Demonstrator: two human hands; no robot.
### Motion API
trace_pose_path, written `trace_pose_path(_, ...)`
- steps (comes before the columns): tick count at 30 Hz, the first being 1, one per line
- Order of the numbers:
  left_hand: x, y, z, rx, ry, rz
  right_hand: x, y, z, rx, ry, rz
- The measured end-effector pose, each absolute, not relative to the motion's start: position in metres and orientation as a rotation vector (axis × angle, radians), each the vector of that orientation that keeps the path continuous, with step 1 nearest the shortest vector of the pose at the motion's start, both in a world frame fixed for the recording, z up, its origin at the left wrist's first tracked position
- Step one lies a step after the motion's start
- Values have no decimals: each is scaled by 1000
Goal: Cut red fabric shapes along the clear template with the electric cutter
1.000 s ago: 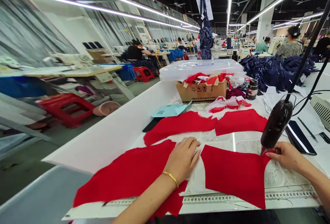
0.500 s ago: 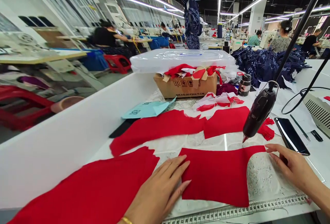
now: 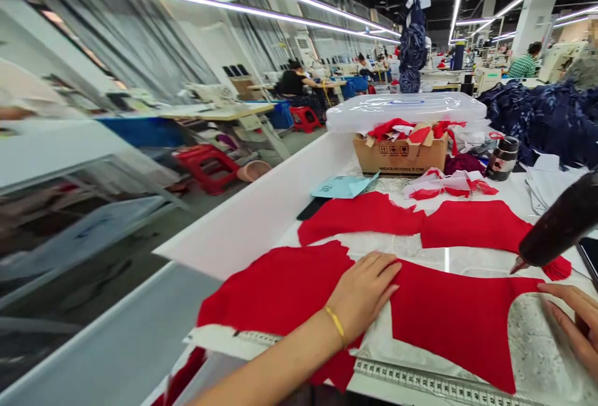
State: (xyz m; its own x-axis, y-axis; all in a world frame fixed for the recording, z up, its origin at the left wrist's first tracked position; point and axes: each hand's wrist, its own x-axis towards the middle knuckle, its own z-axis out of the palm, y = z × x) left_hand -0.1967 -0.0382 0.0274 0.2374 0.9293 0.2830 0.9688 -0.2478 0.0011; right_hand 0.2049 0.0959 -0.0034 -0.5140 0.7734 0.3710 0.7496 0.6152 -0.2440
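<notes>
Sewing hall, strip lights overhead; white worktable (image 3: 378,244) under both hands, rows of machines and seated workers well beyond them. Left hand (image 3: 369,291): palm down, flattened, fingers close together, gripping nothing visible; fingertips on the left edge of a red fabric panel (image 3: 453,312). Yellow bracelet (image 3: 335,325) at that wrist. Right hand (image 3: 579,316): partly cut off by the frame edge; forefinger reaches the panel's narrow tip, thumb parted from it, no pinch seen. Panel lies flat between the hands, its lower corner over the measuring tape (image 3: 420,381), which runs on the wearer's side of both. Directly left of the left hand: larger red fabric (image 3: 275,287), edge near the wrist. Just above the right fingers: dark handheld tool (image 3: 560,225), tilted, pointed end downward; contact with cloth cannot be told. Beyond the hands: two further red pieces (image 3: 471,222), side by side. Farther off: pale blue paper (image 3: 346,186), cardboard box (image 3: 399,160) with red scraps, dark jar (image 3: 503,160). Navy garments (image 3: 537,116) heaped well beyond the right hand.
</notes>
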Motion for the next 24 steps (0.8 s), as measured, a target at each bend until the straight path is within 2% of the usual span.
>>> trace_pose_path(2,-200,-18,34,-2314,-1860,-269,195,88,-3,-1143,-2379,70)
trace_pose_path(8,-200,47,36,-2252,-1925,-190,139,66,32,-532,-2555,218)
trace_pose_path(12,-199,66,35,-2228,-1964,-189,108,67,47,-574,-2664,269)
trace_pose_path(18,-208,53,36,-2192,-2003,-308,63,79,48,-776,-2650,232)
trace_pose_path(24,-213,46,34,-2183,-1997,-435,-6,98,67,-1055,-2676,389)
